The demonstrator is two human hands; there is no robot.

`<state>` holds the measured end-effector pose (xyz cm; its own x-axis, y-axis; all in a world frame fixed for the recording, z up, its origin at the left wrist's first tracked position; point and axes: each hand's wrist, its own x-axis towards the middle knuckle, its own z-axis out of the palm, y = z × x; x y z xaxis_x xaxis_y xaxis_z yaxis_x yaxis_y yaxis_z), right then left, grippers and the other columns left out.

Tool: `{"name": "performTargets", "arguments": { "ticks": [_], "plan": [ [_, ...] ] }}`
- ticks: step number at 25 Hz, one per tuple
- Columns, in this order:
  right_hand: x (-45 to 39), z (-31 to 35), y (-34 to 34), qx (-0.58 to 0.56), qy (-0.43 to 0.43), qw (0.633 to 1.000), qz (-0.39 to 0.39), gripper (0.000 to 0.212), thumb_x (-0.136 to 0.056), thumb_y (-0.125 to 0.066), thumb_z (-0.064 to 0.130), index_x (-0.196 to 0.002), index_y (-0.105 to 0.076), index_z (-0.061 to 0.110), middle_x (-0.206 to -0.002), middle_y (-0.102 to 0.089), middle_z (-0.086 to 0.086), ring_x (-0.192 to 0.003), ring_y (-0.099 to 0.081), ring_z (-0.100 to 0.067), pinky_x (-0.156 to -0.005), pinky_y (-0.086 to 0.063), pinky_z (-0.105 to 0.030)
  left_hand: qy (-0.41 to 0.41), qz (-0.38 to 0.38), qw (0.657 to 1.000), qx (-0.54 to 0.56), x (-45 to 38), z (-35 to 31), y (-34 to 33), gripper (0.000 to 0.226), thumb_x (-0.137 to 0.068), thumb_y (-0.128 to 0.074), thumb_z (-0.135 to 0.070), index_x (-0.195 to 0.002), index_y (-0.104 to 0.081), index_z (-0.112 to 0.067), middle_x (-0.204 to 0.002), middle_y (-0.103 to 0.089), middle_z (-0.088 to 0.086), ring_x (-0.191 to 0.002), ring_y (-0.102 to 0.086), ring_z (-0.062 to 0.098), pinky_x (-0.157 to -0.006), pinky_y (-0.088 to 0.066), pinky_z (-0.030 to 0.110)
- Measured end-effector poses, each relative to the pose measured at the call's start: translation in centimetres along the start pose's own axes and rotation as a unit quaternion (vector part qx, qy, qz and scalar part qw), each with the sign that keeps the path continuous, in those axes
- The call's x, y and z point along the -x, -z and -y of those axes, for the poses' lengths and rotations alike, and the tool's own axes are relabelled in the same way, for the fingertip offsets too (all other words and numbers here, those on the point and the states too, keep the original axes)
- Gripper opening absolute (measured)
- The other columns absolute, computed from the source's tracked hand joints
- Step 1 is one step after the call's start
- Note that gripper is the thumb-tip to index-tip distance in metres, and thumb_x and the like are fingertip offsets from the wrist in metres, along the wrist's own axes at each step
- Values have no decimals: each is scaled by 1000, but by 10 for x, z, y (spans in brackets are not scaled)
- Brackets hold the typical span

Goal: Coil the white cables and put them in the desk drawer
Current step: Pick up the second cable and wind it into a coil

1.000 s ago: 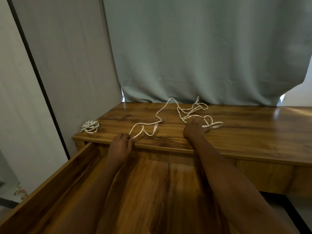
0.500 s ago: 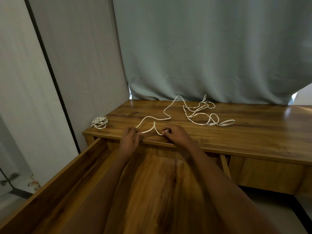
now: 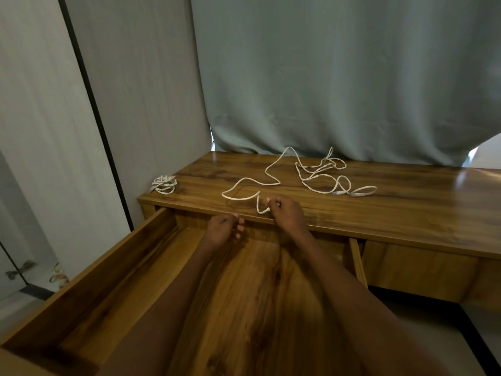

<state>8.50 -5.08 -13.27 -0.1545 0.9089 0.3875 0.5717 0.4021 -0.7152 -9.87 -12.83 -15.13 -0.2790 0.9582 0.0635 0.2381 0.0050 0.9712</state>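
A long white cable [image 3: 311, 175] lies loose and tangled across the wooden desk top [image 3: 406, 202]. My right hand [image 3: 287, 214] pinches its near end at the desk's front edge. My left hand [image 3: 223, 230] hovers just below that edge, over the pulled-out drawer [image 3: 113, 272], with its fingers loosely curled and nothing in them. A second white cable [image 3: 164, 183], coiled into a small bundle, sits at the desk's far left corner.
A grey-green curtain [image 3: 339, 77] hangs behind the desk. A pale wall panel [image 3: 135, 104] stands at the left. A shut second drawer front [image 3: 417, 267] is at the right. The open drawer's bottom shows bare wood between my forearms.
My right hand came back from the tangle to the cable's near end and pinched it. My left hand let go of the cable and dropped below the desk edge. The view shifted left.
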Motion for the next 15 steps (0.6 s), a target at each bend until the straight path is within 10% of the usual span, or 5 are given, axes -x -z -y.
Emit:
{"name": "performTargets", "arguments": {
  "ticks": [7,12,15],
  "plan": [
    [20,8,4,-298,-170,921,183,10,-100,-61,17,-108,-64,11,-93,-78,-11,-58,-67,-13,-53,-55,-21,165,79,973,138,5,3,-3,39,-101,-49,-42,-110,-69,-10,-99,-73,6,-80,-65,18,-70,-53,31],
    [29,6,4,-254,-122,926,250,11,-96,-67,22,-104,-67,14,-100,-78,-12,-70,-70,-16,-60,-52,-24,212,70,953,207,1,-3,-5,20,-97,-57,-35,-102,-68,-19,-92,-70,-1,-68,-63,11,-60,-51,26],
    [27,4,4,-154,-34,974,165,10,-95,-67,29,-97,-73,21,-93,-77,-4,-72,-69,-17,-67,-55,-37,183,30,956,228,-3,-5,-4,12,-97,-59,-26,-94,-67,-18,-83,-64,-1,-68,-61,12,-60,-51,26]
  ]
}}
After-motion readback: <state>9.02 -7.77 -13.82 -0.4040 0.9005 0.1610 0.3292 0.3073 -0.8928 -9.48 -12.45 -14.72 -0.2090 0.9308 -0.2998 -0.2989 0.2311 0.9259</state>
